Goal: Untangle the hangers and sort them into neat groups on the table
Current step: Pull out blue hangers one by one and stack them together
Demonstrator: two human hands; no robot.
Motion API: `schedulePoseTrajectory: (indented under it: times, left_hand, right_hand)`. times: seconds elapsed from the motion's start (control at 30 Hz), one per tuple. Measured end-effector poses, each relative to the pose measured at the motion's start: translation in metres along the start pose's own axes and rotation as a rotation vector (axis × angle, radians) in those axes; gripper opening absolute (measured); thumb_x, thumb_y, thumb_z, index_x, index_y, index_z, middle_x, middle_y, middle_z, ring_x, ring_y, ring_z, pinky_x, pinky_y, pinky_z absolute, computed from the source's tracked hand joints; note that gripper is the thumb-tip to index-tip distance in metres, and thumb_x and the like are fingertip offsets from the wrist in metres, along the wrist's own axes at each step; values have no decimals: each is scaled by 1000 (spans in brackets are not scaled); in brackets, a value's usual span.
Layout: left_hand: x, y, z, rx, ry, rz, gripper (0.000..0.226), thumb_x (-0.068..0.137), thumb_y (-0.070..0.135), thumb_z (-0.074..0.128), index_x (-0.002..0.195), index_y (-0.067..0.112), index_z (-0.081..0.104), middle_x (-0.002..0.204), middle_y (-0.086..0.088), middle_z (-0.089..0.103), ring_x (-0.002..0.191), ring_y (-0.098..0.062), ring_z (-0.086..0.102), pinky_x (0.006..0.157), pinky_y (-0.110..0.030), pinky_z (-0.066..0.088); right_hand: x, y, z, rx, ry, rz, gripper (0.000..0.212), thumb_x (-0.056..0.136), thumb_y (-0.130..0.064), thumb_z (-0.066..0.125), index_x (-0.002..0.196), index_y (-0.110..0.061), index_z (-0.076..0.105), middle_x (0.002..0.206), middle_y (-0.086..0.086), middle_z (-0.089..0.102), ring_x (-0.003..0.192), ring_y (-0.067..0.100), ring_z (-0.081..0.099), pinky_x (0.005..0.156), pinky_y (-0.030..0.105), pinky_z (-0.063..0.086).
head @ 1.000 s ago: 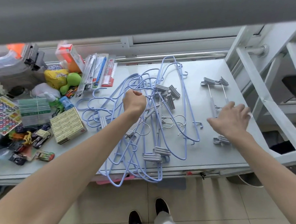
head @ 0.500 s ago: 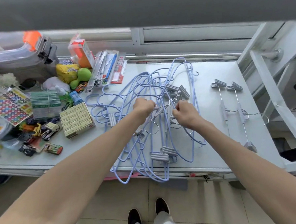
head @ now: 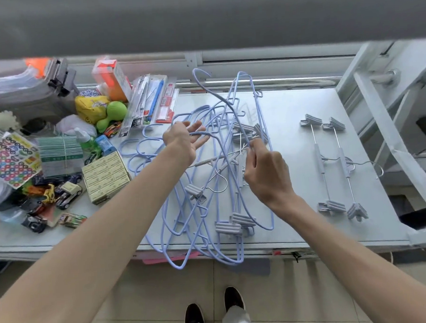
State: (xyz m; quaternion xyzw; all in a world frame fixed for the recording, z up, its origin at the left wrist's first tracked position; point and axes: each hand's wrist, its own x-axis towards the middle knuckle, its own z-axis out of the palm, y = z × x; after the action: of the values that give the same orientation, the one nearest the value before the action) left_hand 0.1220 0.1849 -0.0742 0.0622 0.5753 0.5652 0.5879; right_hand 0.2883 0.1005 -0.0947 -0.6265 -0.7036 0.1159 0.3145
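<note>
- Our left hand (head: 183, 140) is spread, fingers apart, with a blue wire of the tangled hangers (head: 208, 186) lying across the palm; it pinches nothing
- Our right hand (head: 264, 173) is closed in a pinch on a thin wire of that same tangle, just right of the left hand
- The tangle lies under and between both hands on the bench (head: 291, 122); most long axes run from the near edge to the far edge, and the nearest loops stick out past the near edge over the tiled floor (head: 300, 302)
- One hook (head: 200, 74) rises beyond our hands, curling left
- Well right of the right hand, two clip hangers (head: 330, 165) lie side by side, long axes near to far, metal hooks pointing right
- Left of the left hand sit boxes, toy cars (head: 60, 194) and a sticker sheet (head: 8, 159)
- A pale metal frame (head: 388, 127) stands at the bench's right end
</note>
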Motion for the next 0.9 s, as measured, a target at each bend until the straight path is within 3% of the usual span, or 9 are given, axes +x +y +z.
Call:
schedulePoseTrajectory:
  times: [0.2,0.27,0.37,0.47,0.57,0.67,0.73,0.83,0.9]
  left_hand:
    - [0,6,-49,57,12,-86,19,103,1,29,111,-3,46,91,-24,59,74,-32,62,58,-42,60]
    - [0,4,-60,216,80,-56,30,99,3,41,128,-2,40,110,-23,53,82,-30,59,68,-39,60]
    - [-13,13,-70,400,184,155,28,93,26,54,115,8,53,114,-13,51,89,-23,52,86,-39,48]
    - [-29,28,-74,411,-14,288,49,99,45,38,133,13,54,139,-4,50,126,-18,45,102,-39,24]
    - [-34,39,-72,369,-166,166,71,99,59,26,145,6,38,148,-11,43,137,-21,39,115,-46,11]
    - [-39,42,-61,39,-372,-84,79,95,65,33,126,-6,47,126,-23,57,119,-35,55,108,-49,38]
    - [-34,34,-48,44,-321,-84,62,100,56,32,106,-2,53,108,-20,63,98,-35,62,97,-50,47]
    - [-34,24,-31,87,-153,-49,51,107,41,21,83,5,46,87,-16,62,74,-30,62,96,-52,46]
    - [-33,17,-25,92,-87,-43,47,108,34,17,79,6,41,85,-19,62,68,-28,62,92,-50,49]
  right_hand:
    - [0,-5,-15,86,110,41,18,97,-13,47,103,-5,62,58,11,59,51,32,47,54,30,32]
    - [-1,-10,-22,58,104,15,20,97,-14,48,105,-7,64,55,4,49,52,28,39,56,29,32]
    - [-11,-20,-31,-39,60,-64,16,96,-12,50,97,-5,64,51,2,43,50,34,40,51,31,35]
    - [-22,-21,-27,-223,-30,-155,12,90,-5,55,98,-4,64,58,12,60,54,41,56,49,29,31]
    - [-34,-19,-16,-335,-134,-172,34,80,2,64,113,-1,65,58,11,63,49,38,61,46,27,28]
    - [-48,-17,-4,-397,-194,-197,57,59,8,74,116,2,68,51,8,60,37,35,56,42,23,23]
    - [-53,-13,0,-418,-178,-229,60,56,8,76,115,1,69,51,7,60,36,34,55,42,23,22]
    - [-56,-9,-4,-232,-189,-174,34,85,-9,67,119,-8,67,63,10,66,54,36,62,46,29,35]
    - [-52,-4,-7,99,-158,53,30,97,-30,55,120,-15,65,81,7,67,70,30,60,64,36,48]
